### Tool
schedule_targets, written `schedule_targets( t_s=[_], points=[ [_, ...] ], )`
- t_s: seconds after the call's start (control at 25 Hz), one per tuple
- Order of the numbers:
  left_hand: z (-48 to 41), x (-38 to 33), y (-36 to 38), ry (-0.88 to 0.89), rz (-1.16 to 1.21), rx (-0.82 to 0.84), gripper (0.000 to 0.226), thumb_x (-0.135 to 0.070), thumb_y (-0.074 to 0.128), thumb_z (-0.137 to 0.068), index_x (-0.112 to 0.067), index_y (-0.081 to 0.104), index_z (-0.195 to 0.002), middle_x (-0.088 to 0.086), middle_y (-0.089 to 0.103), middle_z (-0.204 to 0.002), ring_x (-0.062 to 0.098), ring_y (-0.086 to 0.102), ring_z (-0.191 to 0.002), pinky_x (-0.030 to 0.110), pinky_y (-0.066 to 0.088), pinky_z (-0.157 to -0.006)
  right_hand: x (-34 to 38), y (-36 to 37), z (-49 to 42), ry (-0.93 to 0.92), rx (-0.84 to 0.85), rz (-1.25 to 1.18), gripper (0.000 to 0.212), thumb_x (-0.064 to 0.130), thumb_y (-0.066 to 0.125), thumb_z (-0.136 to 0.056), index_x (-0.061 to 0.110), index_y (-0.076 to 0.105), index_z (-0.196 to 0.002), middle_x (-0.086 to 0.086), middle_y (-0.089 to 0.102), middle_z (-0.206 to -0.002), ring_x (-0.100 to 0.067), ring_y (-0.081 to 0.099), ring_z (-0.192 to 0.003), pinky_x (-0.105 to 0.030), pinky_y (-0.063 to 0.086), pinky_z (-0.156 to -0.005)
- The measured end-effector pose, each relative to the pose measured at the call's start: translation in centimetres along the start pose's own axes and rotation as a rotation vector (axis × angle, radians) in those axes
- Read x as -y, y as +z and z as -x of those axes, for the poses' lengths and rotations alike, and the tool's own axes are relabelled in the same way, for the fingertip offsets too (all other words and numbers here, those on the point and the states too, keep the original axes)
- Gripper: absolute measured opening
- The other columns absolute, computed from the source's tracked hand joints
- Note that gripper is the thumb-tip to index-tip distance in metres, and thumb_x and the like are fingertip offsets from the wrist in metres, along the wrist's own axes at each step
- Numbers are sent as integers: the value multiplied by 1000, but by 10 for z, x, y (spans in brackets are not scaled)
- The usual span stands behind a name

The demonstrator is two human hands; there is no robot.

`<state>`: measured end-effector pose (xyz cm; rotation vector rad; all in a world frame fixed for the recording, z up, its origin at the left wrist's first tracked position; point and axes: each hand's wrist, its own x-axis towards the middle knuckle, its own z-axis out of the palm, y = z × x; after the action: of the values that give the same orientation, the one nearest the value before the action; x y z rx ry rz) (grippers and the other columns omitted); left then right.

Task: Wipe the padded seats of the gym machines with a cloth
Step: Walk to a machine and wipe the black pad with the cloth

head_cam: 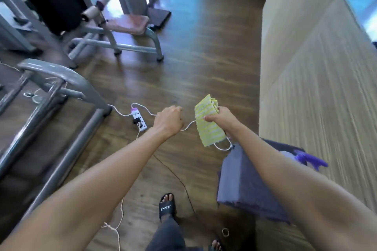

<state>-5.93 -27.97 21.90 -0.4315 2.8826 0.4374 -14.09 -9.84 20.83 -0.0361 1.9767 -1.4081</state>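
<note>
Yellow-and-white striped folded cloth hangs lengthwise from the right hand, pinched between thumb and curled fingers, above the wooden floor. The reddish-brown padded bench seat lies well ahead and leftward, its long axis running left to right. The left hand, fisted with nothing seen in it, is nearer it.

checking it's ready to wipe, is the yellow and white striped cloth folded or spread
Folded: the yellow and white striped cloth shows stacked layers at its top, held by the right hand.
</note>
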Motion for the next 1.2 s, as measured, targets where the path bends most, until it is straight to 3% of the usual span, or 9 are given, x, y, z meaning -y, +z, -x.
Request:
schedule_targets(
  t_s=[0.2, 0.48, 0.72, 0.92, 1.2],
  points=[
    [-61, 71, -51, 11, 21, -11, 43, -18, 50, -86, -15, 56, -128, 10, 57, -131, 31, 52, -124, 43, 44, -101, 77, 62, -64, -22, -20, -41, 24, 1, 64, -85, 3, 61, -109, -18, 70, -107, -33, 70, -93, -47, 57, -85],
    [-165, 128, -95, 17, -1, -23, 40, -19, 51, -86, -14, 56, -125, 10, 56, -131, 31, 52, -124, 42, 44, -101, 146, 78, -162, -23, -56, -89, 28, 2, 65, -85, 1, 61, -113, -21, 70, -112, -36, 70, -98, -53, 55, -89],
    [-303, 123, -116, 34, -27, -15, 45, -18, 51, -86, -16, 54, -131, 9, 55, -134, 30, 50, -126, 43, 43, -103, 187, 39, -274, -19, -73, -144, 32, 1, 64, -87, -2, 60, -118, -22, 68, -115, -36, 68, -101, -53, 54, -90],
    [-452, 88, -146, 47, -43, 4, 50, -18, 49, -88, -18, 48, -139, 8, 52, -139, 30, 47, -129, 41, 42, -104, 249, -29, -396, -34, -88, -147, 27, 2, 63, -89, 0, 61, -115, -19, 69, -112, -31, 69, -93, -44, 56, -85],
    [-648, 44, -198, 67, -56, 8, 46, -17, 48, -86, -17, 54, -131, 7, 56, -134, 28, 50, -126, 41, 43, -103, 343, -117, -546, 9, -109, -169, 23, 4, 64, -88, 3, 61, -111, -18, 69, -112, -34, 69, -99, -49, 57, -86]
  ],
)
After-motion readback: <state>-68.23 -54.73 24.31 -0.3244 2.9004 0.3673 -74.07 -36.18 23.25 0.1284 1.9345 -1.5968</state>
